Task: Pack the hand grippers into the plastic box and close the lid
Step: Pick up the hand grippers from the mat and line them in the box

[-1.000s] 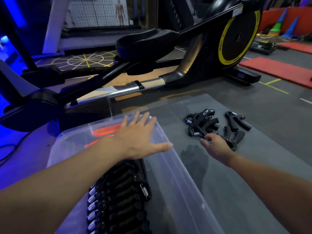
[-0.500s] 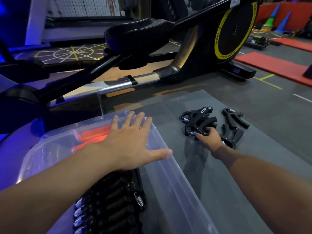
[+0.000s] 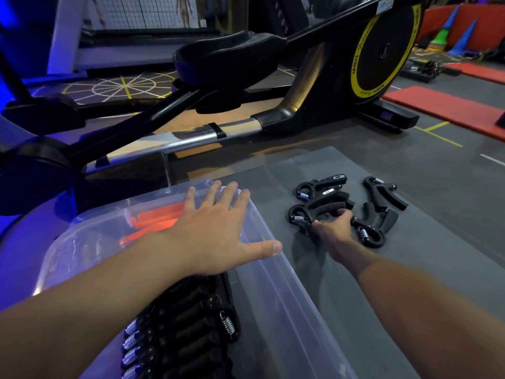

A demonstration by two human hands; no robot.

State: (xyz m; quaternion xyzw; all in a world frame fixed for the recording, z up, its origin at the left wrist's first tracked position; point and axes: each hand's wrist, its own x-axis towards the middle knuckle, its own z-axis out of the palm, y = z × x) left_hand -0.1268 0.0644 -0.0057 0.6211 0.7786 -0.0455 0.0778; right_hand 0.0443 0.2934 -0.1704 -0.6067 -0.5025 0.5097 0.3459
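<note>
The left hand point(image 3: 216, 228) is laid flat on the far corner of the plastic box point(image 3: 287, 296), its fingers point(image 3: 210, 191) spread and straight with nothing held; the box is simply being steadied. To the right of the box, on the table point(image 3: 410, 269), the right hand point(image 3: 332, 231) is curled around a black hand gripper point(image 3: 323, 207) in the loose pile point(image 3: 382, 199). Inside the box, a packed row point(image 3: 191, 318) is seen at the near end and something orange point(image 3: 155, 217) at the far end. One gripper should be drawn free alone, since the handles and springs look tangled. It is best slotted beside the packed row, the same way round. No lid can be made out.
</note>
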